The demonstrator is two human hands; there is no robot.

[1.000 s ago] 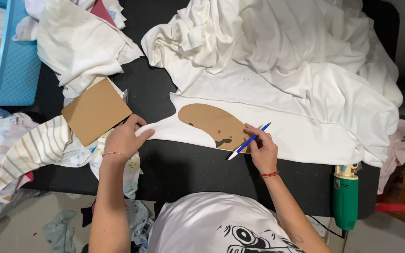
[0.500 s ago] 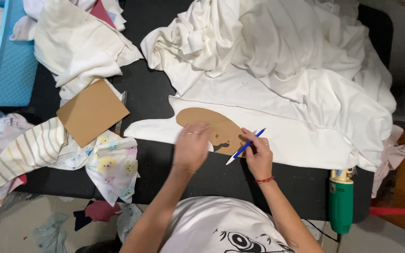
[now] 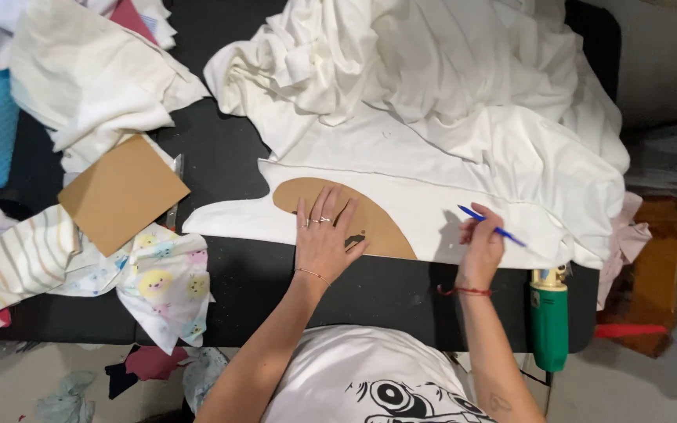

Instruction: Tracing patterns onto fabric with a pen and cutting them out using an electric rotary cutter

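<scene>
Slippage is the main risk: the brown cardboard template (image 3: 354, 219) lies on the flat strip of white fabric (image 3: 448, 196) at the table's near side, held only by the left hand (image 3: 324, 235), which is spread open, palm and fingers flat on the card. If that pressure eases, or the fabric creeps on the smooth black table (image 3: 229, 157), the template could shift and any line drawn round it would come out wrong. The fabric looks soft & stretchy, so a pen tip could drag & ripple it too.

The right hand (image 3: 479, 243) is off to the right of the template, not touching it, fingers closed round a blue pen (image 3: 492, 227) lifted above the cloth. Pen held at a slant; a stray touch would likely mark the white cloth where it isn't wanted.

The big bunched heap of the same fabric, just behind the flat strip, could slump fwd or tug the strip by its weight where it hangs over the right edge.

Other stuff: square cardboard piece (image 3: 123, 192) to the left, resting partly on striped & patterned cloths (image 3: 158, 278); more white cloth (image 3: 88, 78) at upper left; green tool (image 3: 548, 321) at the near right table edge, close to the right forearm, so an elbow could knock it. Scraps on the floor (image 3: 150, 364) below.
</scene>
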